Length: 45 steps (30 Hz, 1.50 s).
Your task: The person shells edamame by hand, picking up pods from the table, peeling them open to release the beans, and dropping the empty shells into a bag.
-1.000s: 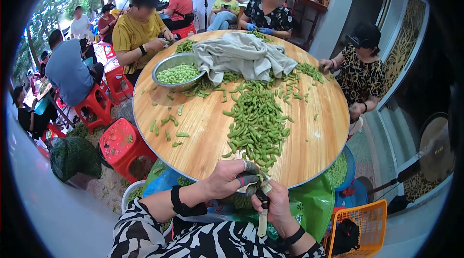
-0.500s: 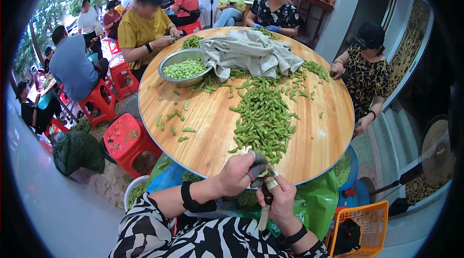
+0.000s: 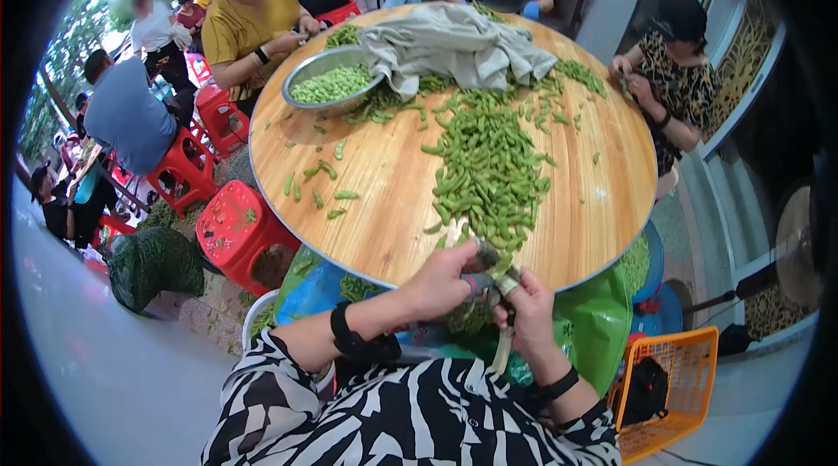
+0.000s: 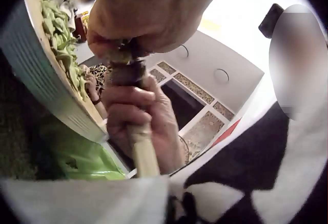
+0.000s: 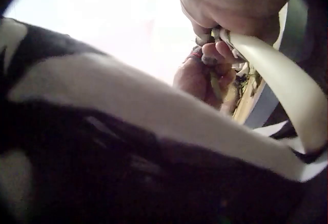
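Left hand: fingers curled, apparently pinching a green pod at the near edge of the round table. Right hand: closed round a pale handle. Pod heap: on the table, towards that edge. Step, seemingly — opening one pod; next move calls for steady fingers, beans eased free.

Pods: piled on the table, cloth right behind 'em
Bowl: on there too, left of the cloth, beans in it
Stool: just off the table's left side
Crate: down front, right of the table
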Available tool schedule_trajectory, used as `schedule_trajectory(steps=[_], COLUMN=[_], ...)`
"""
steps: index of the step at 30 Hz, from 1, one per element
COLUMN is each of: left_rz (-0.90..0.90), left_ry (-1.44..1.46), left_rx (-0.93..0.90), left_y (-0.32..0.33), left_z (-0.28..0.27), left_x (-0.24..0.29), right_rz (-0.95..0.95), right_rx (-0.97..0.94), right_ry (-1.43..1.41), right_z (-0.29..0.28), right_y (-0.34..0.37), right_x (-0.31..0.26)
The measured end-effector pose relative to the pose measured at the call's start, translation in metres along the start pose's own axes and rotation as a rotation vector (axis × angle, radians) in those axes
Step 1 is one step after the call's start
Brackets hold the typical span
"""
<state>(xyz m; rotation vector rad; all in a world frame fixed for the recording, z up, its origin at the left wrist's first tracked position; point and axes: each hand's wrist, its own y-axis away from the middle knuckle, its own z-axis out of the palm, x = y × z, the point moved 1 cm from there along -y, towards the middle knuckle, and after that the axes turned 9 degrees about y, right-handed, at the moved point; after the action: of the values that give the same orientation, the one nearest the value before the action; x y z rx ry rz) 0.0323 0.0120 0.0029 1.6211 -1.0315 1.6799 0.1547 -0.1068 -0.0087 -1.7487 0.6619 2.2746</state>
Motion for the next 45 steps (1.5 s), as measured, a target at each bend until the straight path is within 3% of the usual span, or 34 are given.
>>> schedule_trajectory(steps=[2, 8, 10, 14, 17, 22, 26, 30, 32, 38, 41, 45], left_rz=[-0.219, -0.326, -0.195, -0.016, -0.125, -0.249, -0.32, -0.248, -0.201, -0.139, -0.081, -0.011], left_ry=[0.235, 0.272, 0.141, 0.013, 0.023, 0.31, 0.366, 0.489, 0.553, 0.53, 0.447, 0.338], left_rx=[-0.068, 0.048, -0.006, -0.005, -0.018, -0.093, -0.094, 0.06, 0.133, 0.058, 0.01, 0.013], left_y=[0.002, 0.002, 0.005, 0.008, 0.009, 0.008, 0.006, 0.0, 0.0, 0.004, 0.006, 0.012], left_z=[-0.003, -0.012, -0.008, 0.0, -0.002, 0.001, -0.002, -0.019, -0.018, -0.002, -0.002, 0.002], left_x=[0.003, 0.002, -0.004, -0.009, 0.002, 0.008, 0.013, 0.004, 0.005, 0.009, 0.008, -0.001], right_rz=[-0.006, -0.036, -0.331, -0.315, -0.151, -0.101, -0.061, -0.166, 0.022, 0.109, 0.138, 0.101], right_rx=[-0.02, -0.017, 0.071, 0.015, -0.051, -0.122, -0.181, -0.28, -0.279, -0.31, -0.19, -0.195], right_ry=[-0.008, 0.235, 0.482, 0.49, 0.364, 0.298, 0.247, 0.378, 0.288, 0.094, -0.107, -0.078], right_z=[-0.007, -0.01, -0.007, -0.007, -0.006, -0.011, -0.022, -0.02, -0.017, -0.014, -0.012, -0.011], right_y=[0.001, 0.011, 0.015, 0.01, 0.014, 0.015, 0.009, 0.018, 0.019, 0.01, 0.008, 0.006], right_x=[0.003, 0.001, 0.001, 0.002, -0.009, -0.014, -0.006, 0.003, 0.001, 0.006, 0.005, 0.002])
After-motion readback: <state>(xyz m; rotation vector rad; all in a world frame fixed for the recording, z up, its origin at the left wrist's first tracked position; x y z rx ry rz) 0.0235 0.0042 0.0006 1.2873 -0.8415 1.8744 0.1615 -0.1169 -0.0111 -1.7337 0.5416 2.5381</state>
